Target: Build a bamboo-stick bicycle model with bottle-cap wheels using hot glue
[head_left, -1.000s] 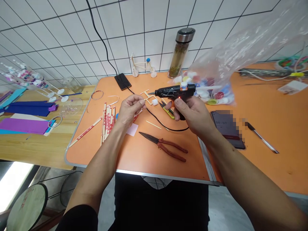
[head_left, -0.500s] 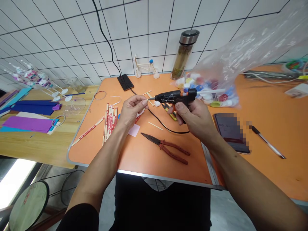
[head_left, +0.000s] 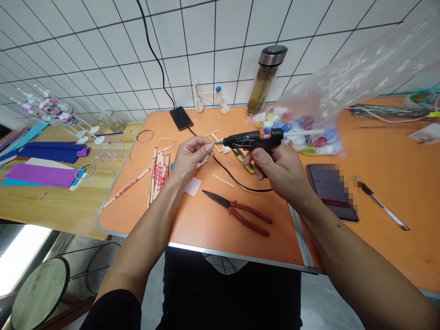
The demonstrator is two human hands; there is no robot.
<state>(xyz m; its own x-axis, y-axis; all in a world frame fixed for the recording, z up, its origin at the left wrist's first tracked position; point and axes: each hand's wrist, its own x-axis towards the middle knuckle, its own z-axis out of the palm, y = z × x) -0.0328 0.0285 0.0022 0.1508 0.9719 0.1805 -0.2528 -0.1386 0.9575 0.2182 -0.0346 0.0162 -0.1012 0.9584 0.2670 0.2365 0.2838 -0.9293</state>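
My right hand (head_left: 273, 165) is wrapped round the handle of a black glue gun (head_left: 252, 139), a clear glue stick (head_left: 305, 132) poking out of its back end. The metal nozzle points left and reaches the fingertips of my left hand (head_left: 194, 153). Those fingers are pinched together on something too small to make out. Beneath the hands lie thin wooden sticks (head_left: 223, 180), a pink paper square (head_left: 193, 186) and yellow-handled cutters (head_left: 248, 168), partly hidden by the right hand. Long-nose pliers (head_left: 237, 211) with red-brown handles rest nearer my body.
Chopsticks in red-printed wrappers (head_left: 160, 174) lie left. Behind stand a small stick model (head_left: 209, 97), a glass bottle (head_left: 263, 82) and a plastic bag of bottle caps (head_left: 302, 128). A phone (head_left: 332, 192) and pen (head_left: 385, 206) lie right. The gun's cord (head_left: 240, 183) crosses below it.
The view has shifted slightly. The glue gun's nozzle stays at my left fingertips, and both hands keep nearly the same hold.
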